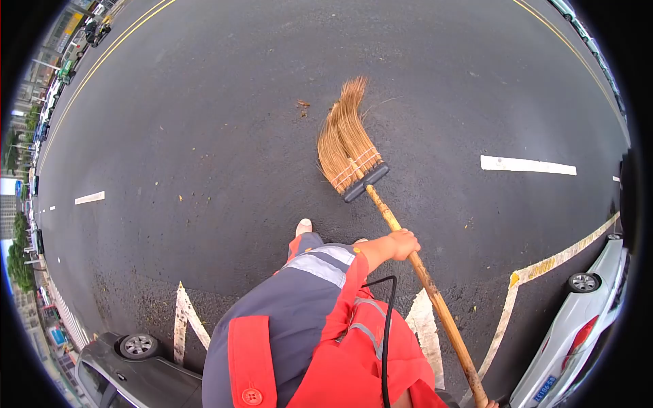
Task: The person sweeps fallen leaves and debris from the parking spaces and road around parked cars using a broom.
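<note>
A broom (350, 139) with long straw-coloured bristles, a dark clamp and a wooden handle slants across the road in front of me. Its bristles lie on the dark asphalt, bent toward the far side. My left hand (405, 243) is closed around the handle below the clamp. Near the handle's upper end, at the bottom edge of the view, a sliver of my right hand (491, 404) shows against the wood; most of it is cut off. A few brown leaves (303, 105) lie left of the bristles.
A dark car (143, 367) stands at lower left and a white car (571, 340) at lower right. White painted lines (528, 164) mark the asphalt (224, 81). My shoe (304, 226) is near the broom. A black cable (388, 326) hangs before my red-and-grey clothing.
</note>
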Motion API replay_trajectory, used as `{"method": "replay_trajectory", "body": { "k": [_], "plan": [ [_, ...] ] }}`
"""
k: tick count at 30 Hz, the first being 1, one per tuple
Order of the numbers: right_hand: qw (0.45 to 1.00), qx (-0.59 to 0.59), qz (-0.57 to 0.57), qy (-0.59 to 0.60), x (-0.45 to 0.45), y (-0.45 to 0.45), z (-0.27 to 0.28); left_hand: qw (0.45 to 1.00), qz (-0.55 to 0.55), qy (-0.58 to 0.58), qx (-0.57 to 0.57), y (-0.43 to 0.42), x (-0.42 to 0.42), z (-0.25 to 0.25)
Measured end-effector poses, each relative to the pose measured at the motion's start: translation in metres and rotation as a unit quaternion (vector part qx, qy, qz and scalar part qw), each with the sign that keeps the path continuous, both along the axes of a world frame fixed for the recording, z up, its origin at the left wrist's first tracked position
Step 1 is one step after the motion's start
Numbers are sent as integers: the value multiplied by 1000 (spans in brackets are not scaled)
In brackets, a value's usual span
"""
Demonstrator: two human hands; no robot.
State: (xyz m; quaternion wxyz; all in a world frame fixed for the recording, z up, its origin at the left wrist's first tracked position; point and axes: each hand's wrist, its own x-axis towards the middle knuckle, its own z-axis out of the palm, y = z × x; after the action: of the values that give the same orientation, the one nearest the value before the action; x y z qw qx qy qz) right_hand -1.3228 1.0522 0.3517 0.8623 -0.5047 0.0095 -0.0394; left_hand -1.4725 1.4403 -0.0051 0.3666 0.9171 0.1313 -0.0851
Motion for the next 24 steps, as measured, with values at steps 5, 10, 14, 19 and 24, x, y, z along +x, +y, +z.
{"method": "replay_trajectory", "body": {
  "k": [5, 10, 14, 19, 24],
  "plan": [
    [976, 7, 217, 15, 30, 138, -50, 984, 171, 41, 18, 81, -118, -21],
    [929, 16, 369, 30, -67, 288, -70, 936, 336, 102, 39, 127, -283, -34],
    [891, 18, 452, 41, -152, 361, -100, 887, 415, 203, 10, 131, -413, -40],
    [842, 17, 534, 78, -285, 426, -127, 806, 503, 313, -23, 125, -571, -33],
    [770, 54, 634, 55, -330, 464, -128, 783, 539, 308, 38, 128, -642, 13]
  ]
}}
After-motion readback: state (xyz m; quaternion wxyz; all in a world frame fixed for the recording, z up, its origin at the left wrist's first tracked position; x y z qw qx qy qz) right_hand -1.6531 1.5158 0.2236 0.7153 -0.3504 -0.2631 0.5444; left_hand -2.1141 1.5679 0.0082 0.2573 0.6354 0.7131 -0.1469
